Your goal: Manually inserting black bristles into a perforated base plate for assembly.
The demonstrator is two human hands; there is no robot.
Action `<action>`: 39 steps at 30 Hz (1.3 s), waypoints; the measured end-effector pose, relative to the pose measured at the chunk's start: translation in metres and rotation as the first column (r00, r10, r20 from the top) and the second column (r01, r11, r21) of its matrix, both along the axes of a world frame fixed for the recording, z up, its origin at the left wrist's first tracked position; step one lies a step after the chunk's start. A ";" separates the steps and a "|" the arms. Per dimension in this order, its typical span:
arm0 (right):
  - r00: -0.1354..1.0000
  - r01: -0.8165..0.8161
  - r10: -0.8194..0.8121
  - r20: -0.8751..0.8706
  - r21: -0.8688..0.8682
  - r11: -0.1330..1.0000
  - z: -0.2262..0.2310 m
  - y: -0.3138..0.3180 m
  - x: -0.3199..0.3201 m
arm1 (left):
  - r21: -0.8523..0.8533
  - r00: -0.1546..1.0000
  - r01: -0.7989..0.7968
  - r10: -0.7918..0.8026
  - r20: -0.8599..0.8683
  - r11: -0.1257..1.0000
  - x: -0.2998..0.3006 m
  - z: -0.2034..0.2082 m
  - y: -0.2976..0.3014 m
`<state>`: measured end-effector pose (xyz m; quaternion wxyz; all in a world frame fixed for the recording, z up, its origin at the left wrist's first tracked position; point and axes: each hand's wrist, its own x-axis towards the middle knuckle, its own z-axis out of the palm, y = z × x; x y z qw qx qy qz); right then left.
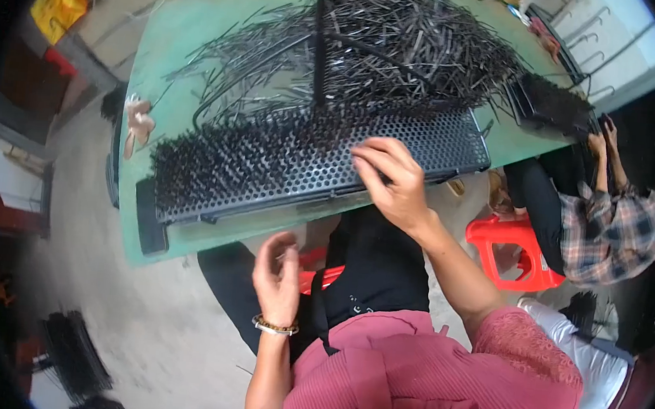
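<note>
A long black perforated panel (418, 144) lies along the near side of the green table. Short dark strips (219, 156) stand upright in its holes on the left and along the far side. Over the bare holes to the right of them is my right hand (395, 183), thumb and fingertips drawn together in a pinch. Anything between those fingertips is too small to make out. My left hand (277, 282), with a beaded bracelet at the wrist, hovers in front of the table edge. Its fingers are half curled, a gap shows before the thumb, and no object is visible there.
Loose black strips (428, 38) are heaped behind the panel on the green table (174, 43). A dark upright pole (318, 40) crosses the view. At right, a person in a plaid shirt (613, 229) handles another dark panel (550, 107) beside a red stool (512, 236).
</note>
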<state>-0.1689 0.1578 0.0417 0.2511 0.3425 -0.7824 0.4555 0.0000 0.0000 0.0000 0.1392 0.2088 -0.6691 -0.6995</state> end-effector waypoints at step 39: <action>0.673 0.393 0.109 0.732 -0.478 0.785 -0.064 0.220 -0.110 | -0.943 0.833 -0.038 -0.511 -0.213 0.331 -0.208 0.161 0.065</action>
